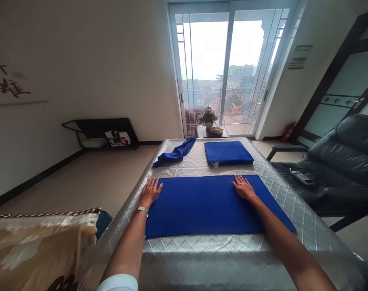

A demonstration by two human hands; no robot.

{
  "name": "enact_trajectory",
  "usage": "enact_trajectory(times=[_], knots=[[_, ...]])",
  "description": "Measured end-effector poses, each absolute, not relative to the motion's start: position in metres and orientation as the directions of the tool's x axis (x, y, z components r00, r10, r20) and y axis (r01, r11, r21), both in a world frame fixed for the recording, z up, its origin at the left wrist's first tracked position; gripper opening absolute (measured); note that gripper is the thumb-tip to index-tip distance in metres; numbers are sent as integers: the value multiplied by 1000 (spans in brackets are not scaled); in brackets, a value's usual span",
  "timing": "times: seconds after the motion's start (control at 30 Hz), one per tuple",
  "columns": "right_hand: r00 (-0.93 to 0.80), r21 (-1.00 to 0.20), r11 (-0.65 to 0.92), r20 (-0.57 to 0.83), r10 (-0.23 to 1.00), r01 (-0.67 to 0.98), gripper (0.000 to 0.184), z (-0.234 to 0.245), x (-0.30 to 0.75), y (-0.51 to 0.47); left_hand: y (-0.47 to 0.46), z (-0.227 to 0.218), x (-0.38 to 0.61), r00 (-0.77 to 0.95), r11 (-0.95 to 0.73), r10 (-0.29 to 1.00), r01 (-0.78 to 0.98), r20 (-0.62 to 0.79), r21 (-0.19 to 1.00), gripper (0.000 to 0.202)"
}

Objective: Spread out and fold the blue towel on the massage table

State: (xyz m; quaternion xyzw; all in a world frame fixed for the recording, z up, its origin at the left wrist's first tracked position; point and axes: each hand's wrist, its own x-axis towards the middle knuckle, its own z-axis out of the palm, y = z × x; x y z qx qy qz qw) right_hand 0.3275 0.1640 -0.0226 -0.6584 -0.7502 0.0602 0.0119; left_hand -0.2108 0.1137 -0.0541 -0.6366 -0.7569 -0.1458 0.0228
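Observation:
A blue towel point(202, 208) lies spread flat as a wide rectangle on the table, close to me. My left hand point(150, 192) rests flat at its far left corner, fingers stretched out, partly over the edge. Near the far right corner, my right hand point(243, 188) presses flat on the cloth with its fingers extended. Beyond the towel sits a neatly folded blue towel stack point(228, 152) with a small white tag at its front edge. To the left of that stack, a crumpled blue cloth point(175, 154) lies twisted in a long strip.
The table wears a silvery quilted cover point(198, 244). Past its far end stands a chair with a potted plant point(208, 117) and a yellow packet point(216, 130). A dark recliner point(338, 169) flanks the right side; a patterned blanket point(41, 250) is at lower left.

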Motion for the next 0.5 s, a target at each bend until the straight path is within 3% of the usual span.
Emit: enact_trajectory(times=[0.2, 0.5], knots=[[51, -94, -53, -23, 998, 994, 75, -34, 412, 173, 115, -55, -211, -187, 157, 962, 975, 197, 158, 69], [90, -92, -87, 25, 996, 992, 75, -37, 414, 172, 116, -39, -210, -172, 170, 980, 985, 102, 25, 69]])
